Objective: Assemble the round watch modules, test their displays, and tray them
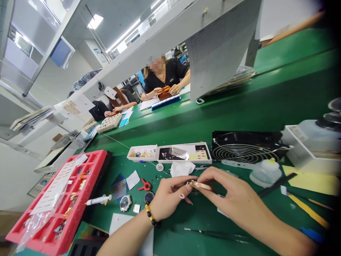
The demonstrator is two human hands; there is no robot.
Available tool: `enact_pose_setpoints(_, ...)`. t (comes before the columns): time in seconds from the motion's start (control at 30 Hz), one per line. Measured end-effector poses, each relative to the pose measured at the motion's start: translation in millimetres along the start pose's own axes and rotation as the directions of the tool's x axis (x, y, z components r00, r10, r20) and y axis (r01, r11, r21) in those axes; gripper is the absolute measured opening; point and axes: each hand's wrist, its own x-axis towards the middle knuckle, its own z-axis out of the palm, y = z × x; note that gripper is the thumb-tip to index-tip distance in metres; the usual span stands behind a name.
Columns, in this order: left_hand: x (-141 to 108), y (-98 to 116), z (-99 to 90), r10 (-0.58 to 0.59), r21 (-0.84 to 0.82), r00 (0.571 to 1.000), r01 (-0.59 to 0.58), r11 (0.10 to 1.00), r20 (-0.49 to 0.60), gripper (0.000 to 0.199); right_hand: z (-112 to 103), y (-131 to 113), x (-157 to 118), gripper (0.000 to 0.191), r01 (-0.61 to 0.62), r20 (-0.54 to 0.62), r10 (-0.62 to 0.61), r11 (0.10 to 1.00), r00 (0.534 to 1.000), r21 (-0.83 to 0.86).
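Note:
Both my hands pinch a small dark round part with a strip of copper-coloured flexible film (200, 185) across it, above the green bench mat (176, 241). My left hand (170, 197), with a beaded bracelet at the wrist, holds it from the left. My right hand (234, 192) holds it from the right, its fingers over the strip. The fingers hide most of the round part. Fine tweezers (215, 234) lie on the mat below my right wrist. Red-handled snips (144, 185) and a round watch case (125, 203) lie to the left of my left hand.
A red compartment tray (61, 199) sits at left, a syringe (98, 200) beside it. White parts boxes (183, 153) and a black fan with a wire grille (245, 149) stand beyond my hands. Across the raised divider, a co-worker (165, 74) handles an orange-brown tray.

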Motion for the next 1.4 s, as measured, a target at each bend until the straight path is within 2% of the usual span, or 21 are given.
enact_pose_setpoints(0.33, 0.4, -0.6, 1.5, -0.04, 0.002, 0.999, 0.04, 0.999, -0.005, 0.061, -2.0, -0.5, 0.7, 0.021, -0.001, 0.007, 0.001, 1.0, 1.0, 0.008)
enact_pose_setpoints(0.57, 0.1, -3.1, 3.1, -0.045, -0.043, 0.999, 0.045, 0.998, 0.007, 0.059, -3.3, 2.1, -2.6, 0.021, -0.022, 0.006, 0.022, 1.0, 1.0, -0.014)
enact_pose_setpoints(1.0, -1.3, 5.0, 2.9, -0.016, 0.046, 1.0, 0.017, 0.999, -0.007, 0.055, -5.3, 3.4, -5.9, 0.02, -0.004, 0.027, 0.006, 0.998, 1.0, -0.07)
enact_pose_setpoints(1.4, 0.4, -10.7, 5.5, -0.065, -0.034, 0.998, 0.064, 0.997, -0.009, 0.058, -7.8, 11.7, -4.6, 0.02, 0.059, 0.005, -0.059, 0.995, 0.998, -0.08)
